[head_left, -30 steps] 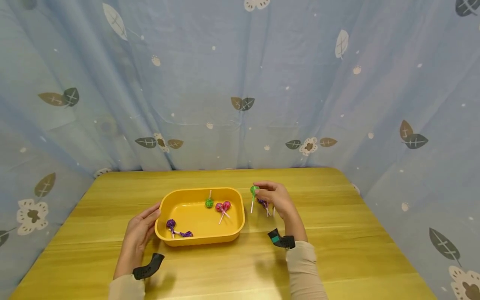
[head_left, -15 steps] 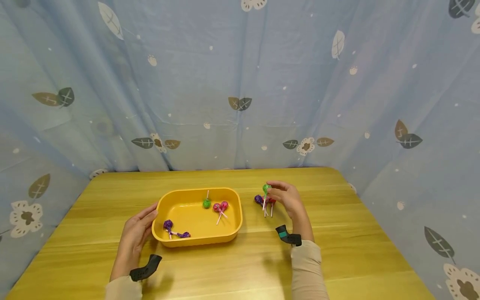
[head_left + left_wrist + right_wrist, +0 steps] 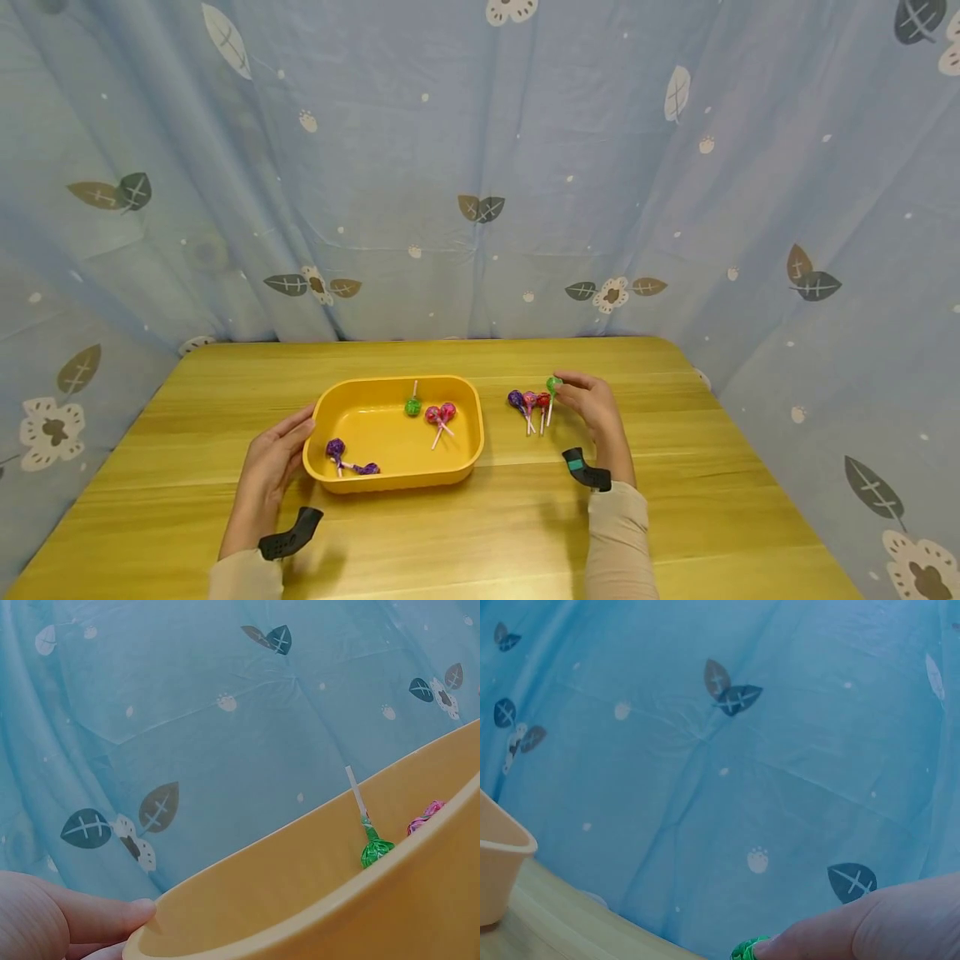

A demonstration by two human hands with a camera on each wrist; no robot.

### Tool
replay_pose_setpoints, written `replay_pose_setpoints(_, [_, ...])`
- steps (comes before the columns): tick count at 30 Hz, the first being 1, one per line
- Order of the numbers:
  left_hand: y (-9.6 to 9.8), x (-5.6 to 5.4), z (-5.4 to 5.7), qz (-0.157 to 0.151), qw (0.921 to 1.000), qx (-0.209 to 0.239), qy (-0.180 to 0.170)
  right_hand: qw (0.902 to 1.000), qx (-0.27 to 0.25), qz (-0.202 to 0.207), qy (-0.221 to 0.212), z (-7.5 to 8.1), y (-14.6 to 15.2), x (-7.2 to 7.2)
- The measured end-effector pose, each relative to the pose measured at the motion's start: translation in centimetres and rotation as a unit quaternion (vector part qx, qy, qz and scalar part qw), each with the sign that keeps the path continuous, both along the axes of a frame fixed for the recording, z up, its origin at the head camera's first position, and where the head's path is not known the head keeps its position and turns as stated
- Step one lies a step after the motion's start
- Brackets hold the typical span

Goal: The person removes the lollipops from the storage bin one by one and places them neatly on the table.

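My left hand (image 3: 273,458) rests at the left end of a yellow tray (image 3: 397,481), its fairly straight fingers and thumb against the rim. Inside the tray lie a green lollipop (image 3: 412,407), two pink lollipops (image 3: 447,410) crossed together and two purple lollipops (image 3: 336,448). To the tray's right, my right hand (image 3: 595,407) pinches another green lollipop (image 3: 553,384) by its wrapped head, stick pointing down. Just left of it, a purple lollipop (image 3: 515,398), a pink lollipop (image 3: 529,399) and a red lollipop (image 3: 543,401) lie side by side on the table.
The wooden table (image 3: 480,542) runs back to a blue patterned curtain (image 3: 390,167), which hangs behind it and along the sides. In the right wrist view, the tray's corner (image 3: 506,847) stands at the left edge.
My right hand has moved right with the green lollipop, past the purple, pink and red ones, which are now uncovered. The left hand and tray stay in place.
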State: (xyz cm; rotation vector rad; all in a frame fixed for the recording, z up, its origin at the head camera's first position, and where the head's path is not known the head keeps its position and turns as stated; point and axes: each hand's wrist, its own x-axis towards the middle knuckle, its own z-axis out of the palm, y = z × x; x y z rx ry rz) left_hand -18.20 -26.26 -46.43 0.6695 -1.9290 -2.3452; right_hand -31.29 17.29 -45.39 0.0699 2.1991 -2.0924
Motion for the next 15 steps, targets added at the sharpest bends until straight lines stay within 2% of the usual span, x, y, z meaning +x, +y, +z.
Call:
replay_pose_setpoints(7, [0.0, -0.2, -0.1, 0.002, 1.0, 0.0, -0.005, 0.9996, 0.025, -0.01, 0.001, -0.9, 0.5, -0.4])
replay_pose_setpoints(15, [0.0, -0.1, -0.1, 0.002, 1.0, -0.001, -0.003, 0.9974, 0.058, -0.042, -0.008, -2.3, 0.4, -0.7])
